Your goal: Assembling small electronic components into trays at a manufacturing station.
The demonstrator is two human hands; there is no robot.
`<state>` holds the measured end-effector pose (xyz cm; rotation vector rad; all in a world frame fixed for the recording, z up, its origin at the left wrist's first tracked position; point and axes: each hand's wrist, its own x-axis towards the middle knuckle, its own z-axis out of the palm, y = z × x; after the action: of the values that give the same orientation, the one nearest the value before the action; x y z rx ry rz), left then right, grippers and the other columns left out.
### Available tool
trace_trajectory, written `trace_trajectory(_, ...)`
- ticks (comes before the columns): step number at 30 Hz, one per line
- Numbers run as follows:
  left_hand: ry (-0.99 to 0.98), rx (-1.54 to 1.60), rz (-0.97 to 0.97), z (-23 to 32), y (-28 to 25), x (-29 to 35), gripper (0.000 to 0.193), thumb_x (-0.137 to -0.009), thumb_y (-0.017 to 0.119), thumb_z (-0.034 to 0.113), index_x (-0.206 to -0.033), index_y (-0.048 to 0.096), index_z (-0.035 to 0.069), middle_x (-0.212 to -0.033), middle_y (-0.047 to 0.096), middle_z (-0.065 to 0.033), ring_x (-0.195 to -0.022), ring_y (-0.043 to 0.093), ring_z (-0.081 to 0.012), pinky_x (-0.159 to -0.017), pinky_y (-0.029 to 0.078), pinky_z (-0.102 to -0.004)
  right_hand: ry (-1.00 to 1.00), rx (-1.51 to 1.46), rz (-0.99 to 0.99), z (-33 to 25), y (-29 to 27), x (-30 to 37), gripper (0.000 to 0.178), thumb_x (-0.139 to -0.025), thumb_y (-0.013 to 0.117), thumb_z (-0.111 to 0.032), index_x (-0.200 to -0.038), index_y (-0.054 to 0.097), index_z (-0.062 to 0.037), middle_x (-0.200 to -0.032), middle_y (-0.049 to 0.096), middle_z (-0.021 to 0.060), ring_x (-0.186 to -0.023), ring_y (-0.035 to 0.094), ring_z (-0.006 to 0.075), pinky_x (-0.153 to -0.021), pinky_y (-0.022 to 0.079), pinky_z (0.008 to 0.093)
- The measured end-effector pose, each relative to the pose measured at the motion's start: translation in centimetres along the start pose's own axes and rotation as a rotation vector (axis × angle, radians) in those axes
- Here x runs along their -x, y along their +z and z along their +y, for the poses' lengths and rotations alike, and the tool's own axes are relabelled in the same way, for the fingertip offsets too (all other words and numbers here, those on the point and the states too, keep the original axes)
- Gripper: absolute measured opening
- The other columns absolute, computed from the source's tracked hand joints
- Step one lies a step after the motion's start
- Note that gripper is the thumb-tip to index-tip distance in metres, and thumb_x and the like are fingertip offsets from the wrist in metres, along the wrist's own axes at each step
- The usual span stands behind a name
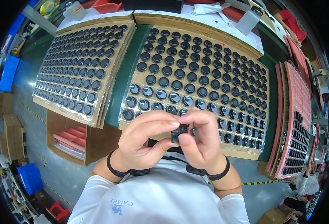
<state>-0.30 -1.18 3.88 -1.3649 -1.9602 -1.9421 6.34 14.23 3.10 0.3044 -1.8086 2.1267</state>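
Both my hands hold one small black cylindrical part in front of my chest, over the near edge of a tray. My left hand pinches it from the left, thumb below and fingers above. From the right, my right hand grips it between thumb and fingers, which cover much of it. Beyond them lies a cardboard-backed clear tray with rows of round black parts. Parts in its nearer rows show shiny, hollow-looking tops; those farther back look flatter. One pocket at the tray's left side has no part.
At left, a stack of similar filled trays overhangs a cardboard box with red trays. Pink foam trays lean at right, partly filled with black parts. Two translucent bottles stand on the white back shelf.
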Motion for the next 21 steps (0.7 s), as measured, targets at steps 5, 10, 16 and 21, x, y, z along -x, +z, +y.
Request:
trace_trajectory(5, -0.033, 0.01, -0.024, -0.4, -0.2, 0.4, 0.033, -0.08, 0.071, 0.013, -0.106, 0.057, -0.001, -0.101, 0.06, -0.017, -0.093, 0.061, -0.0251, -0.08, 0.05, -0.0345, 0.05, -0.285, -0.01, 0.1, -0.4, 0.0, 0.037, -0.086, 0.064, -0.019, -0.113, 0.046, -0.0016, -0.087, 0.048, 0.0016, -0.072, 0.042, 0.0087, -0.065, 0.036, 0.0227)
trace_trajectory(10, -0.024, 0.008, -0.017, -0.4, -0.2, 0.3, 0.035, -0.081, 0.07, 0.016, -0.107, 0.056, -0.001, -0.101, 0.06, -0.0173, -0.094, 0.06, -0.0254, -0.08, 0.05, -0.0347, -0.05, 0.049, -0.01, 0.0, -0.6, -0.1, 0.036, -0.083, 0.066, -0.017, -0.111, 0.048, -0.002, -0.087, 0.05, 0.003, -0.07, 0.042, 0.0102, -0.064, 0.036, 0.023)
trace_trajectory(16, -0.181, 0.155, 0.032, -0.8, 0.1, 0.8, 0.036, -0.077, 0.07, 0.008, -0.109, 0.059, -0.004, -0.105, 0.062, -0.0175, -0.098, 0.06, -0.0253, -0.083, 0.048, -0.0322, -0.154, 0.391, -0.027, -0.2, -1.2, -0.1, 0.031, -0.081, 0.068, -0.017, -0.104, 0.054, -0.0021, -0.088, 0.051, 0.0063, -0.074, 0.045, 0.0146, -0.067, 0.038, 0.025)
trace_trajectory(21, -0.281, 0.239, 0.023, -0.8, 0.1, 0.6, 0.039, -0.081, 0.07, 0.018, -0.112, 0.06, -0.004, -0.107, 0.061, -0.0161, -0.102, 0.057, -0.0237, -0.085, 0.047, -0.0305, -0.269, 0.535, -0.015, 0.4, -1.3, -0.2, 0.029, -0.078, 0.069, -0.012, -0.103, 0.056, -0.0019, -0.088, 0.051, 0.0086, -0.075, 0.047, 0.0191, -0.068, 0.039, 0.0274)
